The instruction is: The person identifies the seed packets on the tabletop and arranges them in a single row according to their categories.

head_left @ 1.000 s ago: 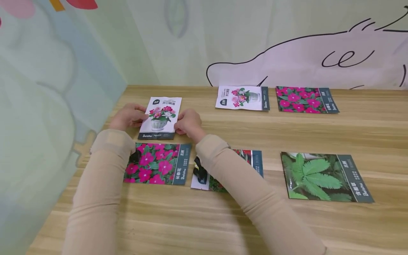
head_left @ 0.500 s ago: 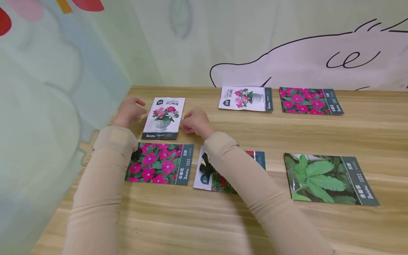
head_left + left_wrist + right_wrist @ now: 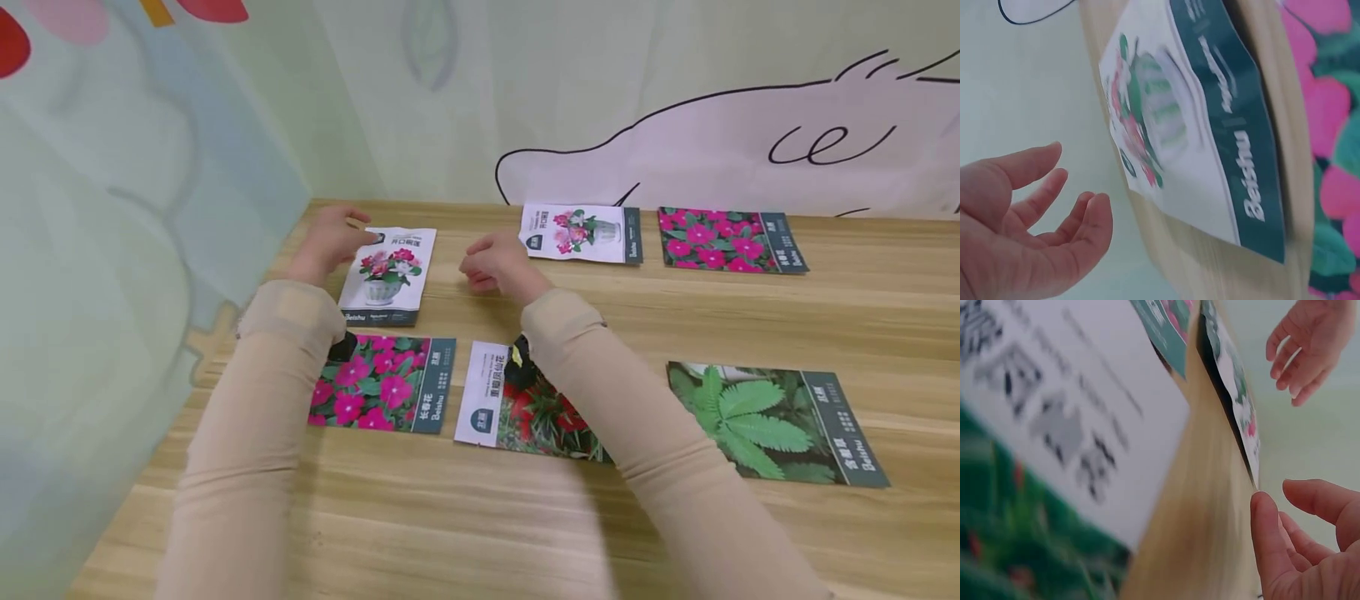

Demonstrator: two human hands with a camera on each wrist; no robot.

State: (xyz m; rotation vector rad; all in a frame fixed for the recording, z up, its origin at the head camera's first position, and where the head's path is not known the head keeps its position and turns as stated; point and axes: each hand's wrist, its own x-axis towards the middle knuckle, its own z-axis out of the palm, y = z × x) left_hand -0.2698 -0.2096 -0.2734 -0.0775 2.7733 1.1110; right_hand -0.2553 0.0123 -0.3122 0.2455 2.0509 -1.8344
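A white seed packet (image 3: 386,279) with a picture of potted flowers lies upright-facing at the table's back left corner. My left hand (image 3: 330,242) hovers over its upper left edge; in the left wrist view this hand (image 3: 1041,231) has loosely bent fingers, apart from the packet. To the packet's right, my right hand (image 3: 501,265) is held above the wood with nothing in its fingers. Directly in front lies a pink-flower seed packet (image 3: 375,387), partly covered by the left sleeve. Beside it, a red-flower seed packet (image 3: 480,400) is partly hidden under the right forearm.
At the back, near the wall, lie a second potted-flower packet (image 3: 577,235) and another pink-flower packet (image 3: 720,240). A green-leaf packet (image 3: 757,417) lies at right, its corner behind the right sleeve. Printed walls rise behind and left of the wooden table (image 3: 420,517).
Both hands have let go of the white packet, which stays on the table. The left hand has moved up toward its top edge, and the right hand has moved away to the right.
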